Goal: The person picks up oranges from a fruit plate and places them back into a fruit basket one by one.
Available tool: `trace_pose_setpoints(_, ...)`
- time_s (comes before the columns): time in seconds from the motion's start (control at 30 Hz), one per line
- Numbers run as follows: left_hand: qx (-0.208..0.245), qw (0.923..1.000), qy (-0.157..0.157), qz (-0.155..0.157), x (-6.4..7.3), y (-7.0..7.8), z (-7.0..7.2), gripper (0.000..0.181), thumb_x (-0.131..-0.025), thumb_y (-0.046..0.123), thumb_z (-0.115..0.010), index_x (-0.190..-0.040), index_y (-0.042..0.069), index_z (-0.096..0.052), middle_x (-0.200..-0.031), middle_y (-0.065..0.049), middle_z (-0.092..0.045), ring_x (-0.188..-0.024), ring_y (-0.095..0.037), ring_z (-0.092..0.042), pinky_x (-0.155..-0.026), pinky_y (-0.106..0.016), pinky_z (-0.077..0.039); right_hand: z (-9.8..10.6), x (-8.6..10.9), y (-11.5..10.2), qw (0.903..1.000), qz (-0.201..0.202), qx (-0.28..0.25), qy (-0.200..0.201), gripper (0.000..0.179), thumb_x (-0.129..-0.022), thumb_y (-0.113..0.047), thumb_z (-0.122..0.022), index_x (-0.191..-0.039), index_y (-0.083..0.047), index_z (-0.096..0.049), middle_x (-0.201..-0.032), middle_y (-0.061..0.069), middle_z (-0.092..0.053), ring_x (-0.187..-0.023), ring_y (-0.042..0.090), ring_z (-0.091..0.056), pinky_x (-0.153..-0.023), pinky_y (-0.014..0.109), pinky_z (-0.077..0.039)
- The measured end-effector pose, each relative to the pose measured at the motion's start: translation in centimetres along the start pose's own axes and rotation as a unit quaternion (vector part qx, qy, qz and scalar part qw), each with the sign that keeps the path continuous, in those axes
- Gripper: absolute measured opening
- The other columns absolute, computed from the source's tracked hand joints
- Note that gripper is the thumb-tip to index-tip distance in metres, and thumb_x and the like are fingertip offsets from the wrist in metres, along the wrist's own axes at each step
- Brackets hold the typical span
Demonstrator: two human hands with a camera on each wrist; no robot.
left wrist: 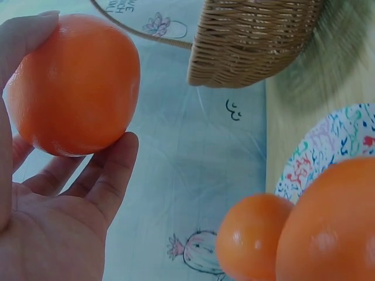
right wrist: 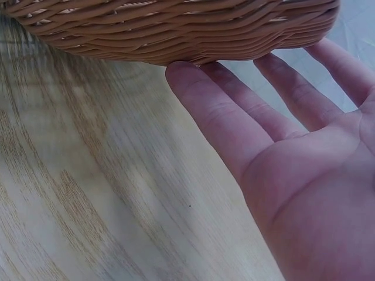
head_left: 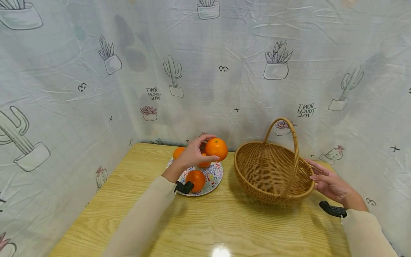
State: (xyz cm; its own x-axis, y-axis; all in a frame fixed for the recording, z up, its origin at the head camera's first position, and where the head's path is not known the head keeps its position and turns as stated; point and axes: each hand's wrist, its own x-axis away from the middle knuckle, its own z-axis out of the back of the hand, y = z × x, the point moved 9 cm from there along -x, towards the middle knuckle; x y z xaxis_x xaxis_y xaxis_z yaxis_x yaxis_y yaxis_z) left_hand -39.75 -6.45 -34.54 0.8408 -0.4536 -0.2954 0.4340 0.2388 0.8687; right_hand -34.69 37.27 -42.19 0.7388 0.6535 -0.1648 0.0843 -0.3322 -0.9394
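Observation:
An orange [head_left: 216, 149] with a small green stem spot is held between the thumb and fingers of my left hand [head_left: 192, 153], raised over the right part of a plate. In the left wrist view, the thumb lies on one side of this orange [left wrist: 79, 88] and the fingertips on the other. My right hand [head_left: 332, 185] is at the right side of a brown wicker basket [head_left: 266, 167] with a tall arched handle. Seen from the right wrist, extended fingers and the thumb touch the outside of the basket wall [right wrist: 193, 35].
The white plate [head_left: 214, 180] with colourful scribbles bears several oranges, one of them at the front [head_left: 196, 181], and stands left of the basket. All rest on a wooden table [head_left: 199, 225]. A cactus-print curtain [head_left: 205, 89] hangs behind and along the left.

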Motion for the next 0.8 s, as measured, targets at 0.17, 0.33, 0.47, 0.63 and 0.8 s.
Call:
trace_pose_setpoints(0.17,0.004,0.9999,-0.002,0.011,-0.6,0.3,-0.7,0.067,-0.082,0.031,-0.088,-0.140,0.031,-0.056,-0.136,0.002,-0.057,-0.116,-0.023,-0.060,-0.098,-0.042,-0.057,-0.1,0.0,-0.2,0.9997,0.001,-0.019,-0.015,0.072,-0.103,0.015,-0.019,-0.166,-0.020,-0.020,-0.159,-0.008,-0.046,-0.135,0.018,-0.058,-0.104,0.038,-0.055)
trace_pose_setpoints(0.33,0.010,0.9999,-0.007,0.003,-1.4,0.9,-1.5,0.066,-0.082,0.027,-0.087,-0.141,0.027,-0.056,-0.136,0.000,-0.056,-0.114,-0.023,-0.061,-0.096,-0.041,-0.057,-0.1,-0.1,-0.3,0.9996,0.000,-0.026,-0.013,0.072,-0.103,0.014,-0.019,-0.166,-0.020,-0.020,-0.159,-0.008,-0.046,-0.135,0.017,-0.057,-0.104,0.038,-0.055)
trace_pose_setpoints(0.47,0.019,0.9997,-0.015,0.002,-1.7,1.2,-2.3,0.066,-0.083,0.025,-0.086,-0.142,0.025,-0.056,-0.135,-0.001,-0.057,-0.113,-0.023,-0.060,-0.096,-0.040,-0.057,-0.3,0.1,-0.3,0.9997,0.000,-0.023,-0.009,0.072,-0.103,0.014,-0.019,-0.166,-0.020,-0.019,-0.158,-0.008,-0.047,-0.134,0.017,-0.058,-0.103,0.037,-0.056)
trace_pose_setpoints(0.63,0.022,0.9995,-0.023,0.006,-2.1,1.5,-3.3,0.068,-0.082,0.025,-0.087,-0.143,0.024,-0.055,-0.135,-0.003,-0.059,-0.114,-0.023,-0.061,-0.096,-0.039,-0.057,-0.5,0.1,-0.1,0.9999,-0.004,-0.013,0.002,0.071,-0.104,0.013,-0.021,-0.166,-0.021,-0.020,-0.157,-0.009,-0.048,-0.131,0.016,-0.060,-0.102,0.035,-0.056)
trace_pose_setpoints(0.8,0.014,0.9995,-0.029,0.006,-2.5,1.4,-4.2,0.069,-0.082,0.029,-0.088,-0.143,0.026,-0.056,-0.133,-0.001,-0.060,-0.114,-0.020,-0.061,-0.093,-0.038,-0.058,-0.7,0.0,0.0,0.9998,-0.001,-0.019,-0.001,0.070,-0.104,0.014,-0.020,-0.165,-0.020,-0.022,-0.157,-0.008,-0.048,-0.132,0.016,-0.059,-0.102,0.036,-0.056)
